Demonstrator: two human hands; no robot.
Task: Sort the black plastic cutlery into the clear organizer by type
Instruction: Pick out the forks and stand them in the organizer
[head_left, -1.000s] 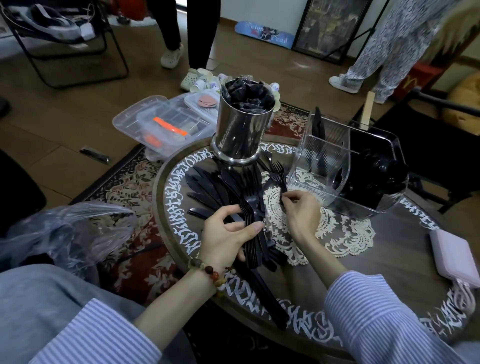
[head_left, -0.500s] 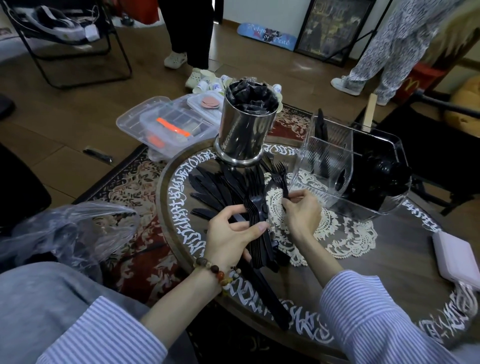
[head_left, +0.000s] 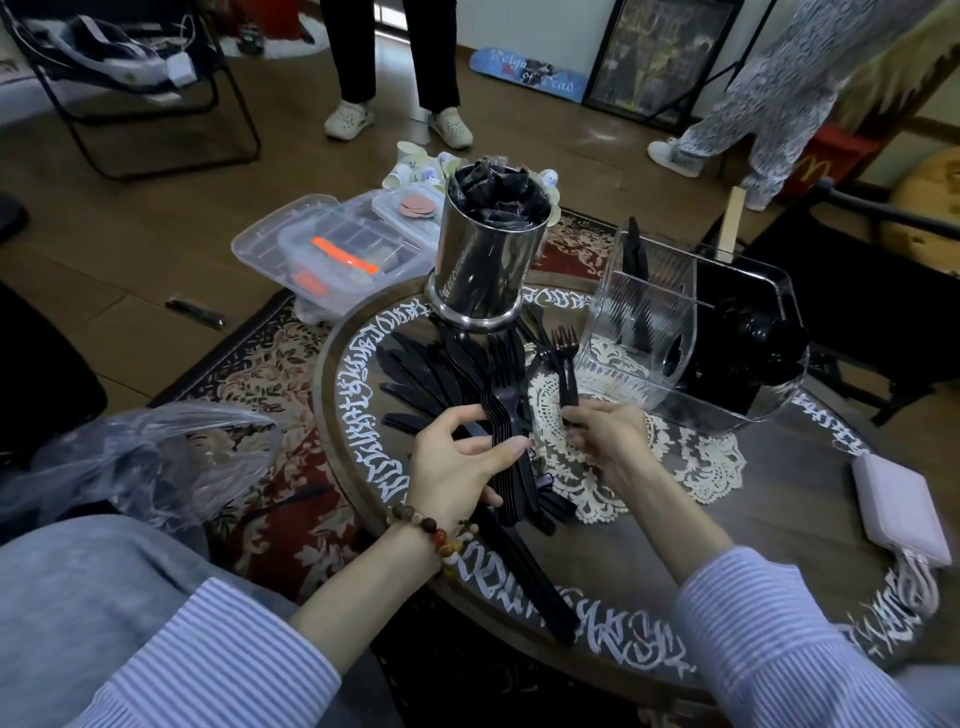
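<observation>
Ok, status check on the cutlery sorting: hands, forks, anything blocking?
Left hand grips stacked forks. Right hand pinches single fork by its handle. Clear organizer just beyond, nothing blocking it. Loose cutlery pile unsorted.

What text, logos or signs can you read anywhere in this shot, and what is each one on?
"Reign of Dead": blue skateboard deck leaning at the far wall.
Yellow arches "M" logo: red bag on the floor at right.
Engraved line on the steel cylinder holder: too small to read.
White calligraphic lettering around the round wooden table's rim: stylised, not legible.
Framed dark poster: too blurred.
</observation>
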